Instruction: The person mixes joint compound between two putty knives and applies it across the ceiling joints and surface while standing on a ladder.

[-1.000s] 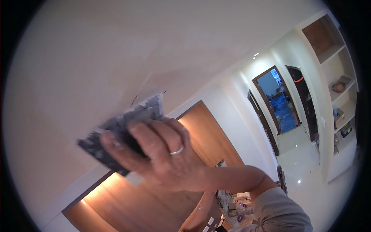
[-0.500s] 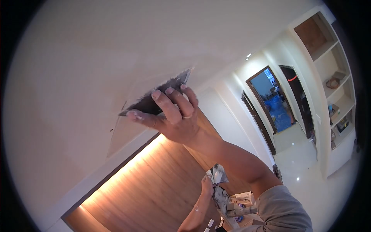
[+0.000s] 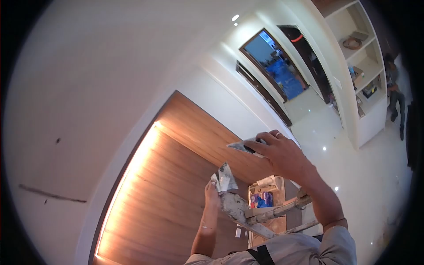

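My right hand (image 3: 282, 152), with a ring on one finger, grips a flat scraper blade (image 3: 240, 145) with a dark handle, held above the ladder and away from the ceiling. Lower and to the left, my left hand (image 3: 212, 191) is closed around a second flat blade (image 3: 226, 176) smeared with whitish paste. That blade sits in front of the stained top of a ladder (image 3: 235, 206). The pale ceiling (image 3: 88, 88) shows a dark slit (image 3: 51, 193) and small dark spots at the lower left.
A lit wood panel (image 3: 168, 194) fills the lower left. Below the ladder is a box (image 3: 267, 194) with blue packets. White shelves (image 3: 360, 57) holding items stand at the right, a person (image 3: 395, 97) beyond them. A doorway (image 3: 276, 66) shows blue sheeting.
My right hand has come down and right, taking its blade off the ceiling. The view has turned downward, so more ladder and floor show. My left hand still holds its blade.
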